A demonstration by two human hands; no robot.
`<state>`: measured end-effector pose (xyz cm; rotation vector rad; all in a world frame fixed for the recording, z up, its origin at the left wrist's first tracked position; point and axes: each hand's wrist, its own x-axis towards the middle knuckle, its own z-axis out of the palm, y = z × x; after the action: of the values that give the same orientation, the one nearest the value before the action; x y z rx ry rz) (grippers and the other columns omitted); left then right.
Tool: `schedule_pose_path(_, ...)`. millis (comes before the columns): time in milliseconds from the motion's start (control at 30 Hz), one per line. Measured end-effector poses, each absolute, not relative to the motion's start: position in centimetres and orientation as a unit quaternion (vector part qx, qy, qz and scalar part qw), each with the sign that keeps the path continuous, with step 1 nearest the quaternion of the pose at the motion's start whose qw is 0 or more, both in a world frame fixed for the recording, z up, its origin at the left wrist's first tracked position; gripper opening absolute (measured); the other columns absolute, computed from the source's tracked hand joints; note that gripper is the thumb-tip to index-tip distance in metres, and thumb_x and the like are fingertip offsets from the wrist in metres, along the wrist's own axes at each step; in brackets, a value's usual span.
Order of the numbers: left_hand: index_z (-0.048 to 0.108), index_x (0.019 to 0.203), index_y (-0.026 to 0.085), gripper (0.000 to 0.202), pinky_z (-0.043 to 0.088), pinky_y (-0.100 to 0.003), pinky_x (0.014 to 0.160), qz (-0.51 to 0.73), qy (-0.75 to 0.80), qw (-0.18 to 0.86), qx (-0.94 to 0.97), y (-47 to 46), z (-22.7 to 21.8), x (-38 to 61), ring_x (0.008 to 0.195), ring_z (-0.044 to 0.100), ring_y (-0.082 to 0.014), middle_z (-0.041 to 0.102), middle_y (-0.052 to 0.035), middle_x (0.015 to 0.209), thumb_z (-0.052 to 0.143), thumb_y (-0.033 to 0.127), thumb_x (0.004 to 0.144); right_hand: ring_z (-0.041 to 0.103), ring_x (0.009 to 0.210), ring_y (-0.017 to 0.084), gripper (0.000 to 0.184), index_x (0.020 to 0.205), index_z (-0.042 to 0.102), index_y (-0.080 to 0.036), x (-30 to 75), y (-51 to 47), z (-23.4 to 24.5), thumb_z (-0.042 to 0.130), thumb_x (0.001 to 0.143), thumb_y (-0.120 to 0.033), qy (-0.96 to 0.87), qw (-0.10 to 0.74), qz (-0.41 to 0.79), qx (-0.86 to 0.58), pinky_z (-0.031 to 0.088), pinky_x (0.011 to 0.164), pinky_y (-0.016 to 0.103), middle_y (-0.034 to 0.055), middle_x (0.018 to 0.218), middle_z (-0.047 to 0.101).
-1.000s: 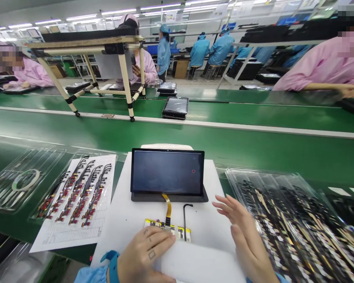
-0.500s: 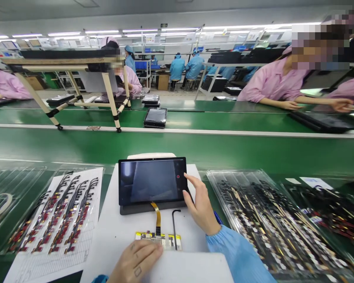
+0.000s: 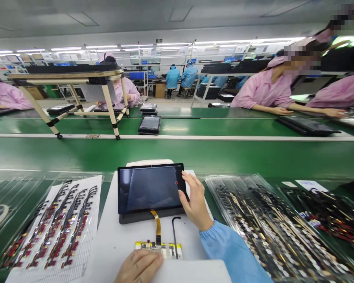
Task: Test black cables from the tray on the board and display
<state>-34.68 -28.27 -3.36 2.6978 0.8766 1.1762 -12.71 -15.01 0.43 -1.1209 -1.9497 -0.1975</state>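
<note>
A tablet screen (image 3: 150, 188) is propped up, tilted back on a dark stand, showing a dim grey picture and a red dot near its right side. My right hand (image 3: 194, 200) is at its right edge, thumb and fingers apart, fingertips at the glass. An orange flat cable (image 3: 157, 225) runs from under the screen down to a circuit board (image 3: 174, 250) with yellow edging. My left hand (image 3: 143, 267) presses on the board's near left part, fingers together, hiding some of it. A thin black cable (image 3: 174, 236) with a hooked end rises from the board.
A white work surface (image 3: 106, 243) lies beneath. On the left, a clear tray with paper (image 3: 91, 220) bears rows of cable strips (image 3: 56, 228); another clear tray (image 3: 221, 188) stands right. Beyond are a green conveyor (image 3: 76, 153), a wheeled rack (image 3: 106, 98) and people in pink (image 3: 256, 92).
The view has tilted up slightly, so the scene sits lower. My right hand stays by the screen's right edge, its fingers shifted slightly. My left hand stays on the board.
</note>
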Motion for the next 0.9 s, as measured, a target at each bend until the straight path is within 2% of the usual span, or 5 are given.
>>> schedule_pose_path(67, 0.033, 0.14, 0.011, 0.055, 0.054, -0.026, 0.082, 0.389, 0.291, 0.037, 0.873, -28.4, -3.3, -34.6, 0.091, 0.066, -0.0176, 0.07, -0.0124, 0.097, 0.038, 0.041, 0.094, 0.051, 0.105, 0.02, 0.033, 0.124, 0.042, -0.022, -12.2, -16.2, 0.6, 0.038, 0.091, -0.024, -0.779, 0.425, -0.082, -0.453, 0.044, 0.083, 0.037, 0.0078, 0.109, 0.058)
schedule_pose_path(167, 0.033, 0.14, 0.011, 0.052, 0.054, -0.026, 0.08, 0.406, 0.292, 0.039, 0.865, -28.4, -2.7, -34.3, 0.09, 0.066, -0.0174, 0.07, -0.0122, 0.096, 0.036, 0.038, 0.095, 0.054, 0.088, 0.019, 0.017, 0.098, 0.058, -0.025, -11.2, -18.2, 0.1, 0.044, 0.088, -0.023, -0.785, 0.406, -0.089, -0.459, 0.044, 0.072, 0.034, 0.0046, 0.093, 0.058)
schedule_pose_path(300, 0.033, 0.14, 0.012, 0.047, 0.055, -0.024, 0.075, 0.433, 0.287, 0.036, 0.853, -28.3, -1.5, -33.8, 0.083, 0.066, -0.0154, 0.071, -0.0099, 0.09, 0.032, 0.031, 0.097, 0.05, 0.092, 0.021, 0.019, 0.075, 0.062, -0.027, -10.6, -20.2, -1.4, 0.048, 0.086, -0.025, -0.793, 0.376, -0.104, -0.468, 0.042, 0.071, 0.035, 0.0052, 0.097, 0.056)
schedule_pose_path(500, 0.036, 0.138, 0.011, 0.047, 0.055, -0.023, 0.071, 0.447, 0.287, 0.031, 0.847, -27.9, -0.5, -33.6, 0.078, 0.066, -0.015, 0.071, -0.0098, 0.086, 0.029, 0.033, 0.098, 0.043, 0.107, 0.025, 0.025, 0.071, 0.064, -0.026, -10.8, -20.5, -2.7, 0.045, 0.088, -0.027, -0.799, 0.347, -0.118, -0.476, 0.041, 0.079, 0.042, 0.0062, 0.112, 0.054)
schedule_pose_path(900, 0.032, 0.14, 0.01, 0.046, 0.054, -0.024, 0.069, 0.423, 0.294, 0.026, 0.856, -28.0, -0.4, -33.5, 0.076, 0.066, -0.0154, 0.071, -0.0096, 0.085, 0.026, 0.03, 0.099, 0.044, 0.106, 0.025, 0.024, 0.069, 0.065, -0.026, -10.6, -20.4, -2.8, 0.048, 0.086, -0.027, -0.813, 0.341, -0.111, -0.459, 0.045, 0.079, 0.042, 0.0062, 0.107, 0.055)
